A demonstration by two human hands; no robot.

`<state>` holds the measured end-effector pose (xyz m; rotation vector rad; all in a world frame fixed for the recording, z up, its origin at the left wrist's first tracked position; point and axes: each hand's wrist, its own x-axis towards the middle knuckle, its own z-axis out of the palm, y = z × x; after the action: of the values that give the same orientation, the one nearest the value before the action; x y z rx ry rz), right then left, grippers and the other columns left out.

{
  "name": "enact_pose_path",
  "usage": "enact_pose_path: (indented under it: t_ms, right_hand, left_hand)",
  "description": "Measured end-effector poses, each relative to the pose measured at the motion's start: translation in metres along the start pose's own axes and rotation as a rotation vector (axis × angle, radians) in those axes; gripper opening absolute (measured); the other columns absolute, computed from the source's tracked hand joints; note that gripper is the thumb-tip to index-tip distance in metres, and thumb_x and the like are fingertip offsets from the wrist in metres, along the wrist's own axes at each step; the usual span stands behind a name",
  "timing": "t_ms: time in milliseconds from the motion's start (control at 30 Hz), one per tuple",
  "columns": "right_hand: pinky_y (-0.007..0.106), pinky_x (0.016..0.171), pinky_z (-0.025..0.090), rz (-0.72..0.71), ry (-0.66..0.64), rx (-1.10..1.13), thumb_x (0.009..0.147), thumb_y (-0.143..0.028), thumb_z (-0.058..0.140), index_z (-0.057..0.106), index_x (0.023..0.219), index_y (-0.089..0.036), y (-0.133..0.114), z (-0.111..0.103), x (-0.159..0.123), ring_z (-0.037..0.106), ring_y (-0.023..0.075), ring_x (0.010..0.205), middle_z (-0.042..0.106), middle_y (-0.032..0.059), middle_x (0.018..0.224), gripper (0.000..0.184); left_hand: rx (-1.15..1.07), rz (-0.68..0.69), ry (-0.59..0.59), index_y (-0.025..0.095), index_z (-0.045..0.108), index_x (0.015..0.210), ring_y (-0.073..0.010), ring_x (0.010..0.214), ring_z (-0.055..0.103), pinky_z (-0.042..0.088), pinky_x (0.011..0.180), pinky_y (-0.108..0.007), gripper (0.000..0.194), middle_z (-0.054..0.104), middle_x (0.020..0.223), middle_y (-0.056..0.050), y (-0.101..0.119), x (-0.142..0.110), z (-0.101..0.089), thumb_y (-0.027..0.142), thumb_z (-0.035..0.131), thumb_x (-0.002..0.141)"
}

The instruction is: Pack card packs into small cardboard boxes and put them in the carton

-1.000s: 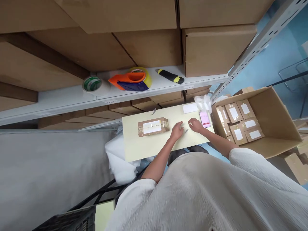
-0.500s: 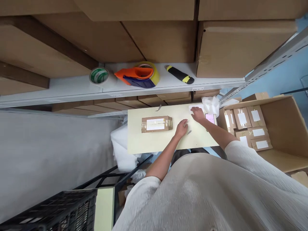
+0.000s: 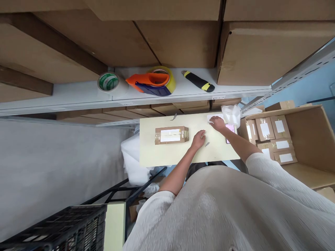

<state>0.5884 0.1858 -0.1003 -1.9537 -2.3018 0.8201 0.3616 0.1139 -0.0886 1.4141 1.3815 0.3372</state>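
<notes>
Head view: a person at a storeroom counter [image 3: 149, 153], seen from above, arms reaching forward from a pale knit top.

Left hand [image 3: 199, 139]: palm down on the counter, fingers loosely curled, nothing visible in it; a small grey scrap [image 3: 207, 144] lies just beside it.

Right hand [image 3: 217, 123]: palm down, fingers slightly spread, resting on a white slip [image 3: 213, 118]; whether it is pinching the slip cannot be told.

White slip: lies flat near the far edge of the counter, partly covered by the right hand.

Parcel [image 3: 171, 135]: brown, taped, with a white label, lying flat on the counter, left of both hands and touched by neither.

Phone [image 3: 230, 130]: pink screen lit, its display unreadable, partly hidden by the right forearm and a crumpled plastic bag [image 3: 230, 115].

Shelf [image 3: 78, 101]: holds a roll of tape [image 3: 108, 82], an orange tape dispenser [image 3: 148, 82] and a box cutter [image 3: 198, 82], under large cartons [image 3: 178, 42].

Right of the counter: an open cardboard box [image 3: 305, 139] holds labelled parcels [image 3: 265, 128], its near side cut off by the right sleeve [image 3: 272, 177].

Lower left: a black crate [image 3: 52, 226], cut off by the frame.
</notes>
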Motion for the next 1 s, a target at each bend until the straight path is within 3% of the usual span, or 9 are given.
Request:
enact_pose_path:
  t_ms: [133, 300, 433, 533, 633, 833, 1000]
  right_hand:
    - [0.045, 0.104, 0.052, 0.015, 0.016, 0.004, 0.104, -0.025, 0.06, 0.08, 0.128, -0.02, 0.003, 0.001, 0.003, 0.063, 0.0349, 0.126, 0.074, 0.0135, 0.141, 0.032]
    - [0.039, 0.095, 0.052, 0.069, 0.054, 0.038, 0.103, -0.018, 0.051, 0.081, 0.112, -0.017, -0.004, 0.004, 0.006, 0.067, 0.0323, 0.113, 0.077, 0.017, 0.127, 0.032]
    - [0.039, 0.088, 0.053, 0.216, 0.261, 0.25, 0.099, -0.02, 0.049, 0.074, 0.112, -0.019, -0.009, 0.0, -0.003, 0.069, 0.0306, 0.104, 0.077, 0.016, 0.116, 0.028]
    - [0.04, 0.088, 0.054, 0.341, 0.46, 0.478, 0.094, -0.025, 0.051, 0.066, 0.115, -0.022, -0.007, -0.008, -0.019, 0.07, 0.0281, 0.098, 0.075, 0.0112, 0.106, 0.026]
    - [0.038, 0.085, 0.057, 0.442, 0.573, 0.71, 0.085, -0.03, 0.057, 0.061, 0.119, -0.024, 0.0, -0.018, -0.036, 0.07, 0.0247, 0.09, 0.072, 0.0063, 0.1, 0.034]
    - [0.039, 0.085, 0.061, 0.479, 0.541, 1.073, 0.072, -0.038, 0.069, 0.062, 0.095, -0.025, 0.006, -0.035, -0.057, 0.075, 0.0245, 0.085, 0.072, 0.0016, 0.085, 0.027]
    - [0.037, 0.082, 0.062, 0.413, 0.512, 1.123, 0.073, -0.045, 0.076, 0.064, 0.088, -0.025, -0.005, -0.047, -0.066, 0.076, 0.0242, 0.084, 0.076, 0.0026, 0.084, 0.028]
  left_hand:
    - [-0.013, 0.007, 0.006, 0.023, 0.071, 0.139, -0.0239, 0.125, 0.072, 0.058, 0.115, -0.044, 0.043, 0.075, 0.14, -0.01, 0.001, 0.002, -0.002, 0.011, 0.06, 0.099]
    - [-0.056, 0.011, 0.045, 0.025, 0.074, 0.128, -0.0228, 0.117, 0.074, 0.059, 0.112, -0.043, 0.039, 0.078, 0.132, -0.008, 0.001, 0.003, -0.004, 0.01, 0.064, 0.094]
    - [-0.095, 0.018, 0.051, 0.025, 0.075, 0.123, -0.0226, 0.113, 0.075, 0.059, 0.11, -0.043, 0.037, 0.079, 0.128, -0.007, 0.01, 0.008, -0.008, 0.009, 0.066, 0.091]
    - [-0.132, 0.043, 0.042, 0.024, 0.076, 0.119, -0.0228, 0.113, 0.076, 0.059, 0.109, -0.043, 0.034, 0.08, 0.126, -0.008, 0.026, 0.017, -0.005, 0.008, 0.067, 0.09]
    - [-0.182, 0.092, 0.026, 0.023, 0.076, 0.116, -0.0229, 0.112, 0.077, 0.059, 0.109, -0.042, 0.031, 0.08, 0.126, -0.009, 0.051, 0.031, 0.005, 0.007, 0.067, 0.091]
    - [-0.317, 0.184, 0.078, 0.023, 0.075, 0.112, -0.0246, 0.11, 0.078, 0.06, 0.106, -0.043, 0.025, 0.081, 0.123, -0.009, 0.1, 0.055, 0.035, 0.008, 0.067, 0.093]
    - [-0.418, 0.268, 0.162, 0.024, 0.075, 0.111, -0.0237, 0.114, 0.077, 0.063, 0.102, -0.04, 0.023, 0.079, 0.123, -0.008, 0.121, 0.059, 0.044, 0.01, 0.068, 0.094]
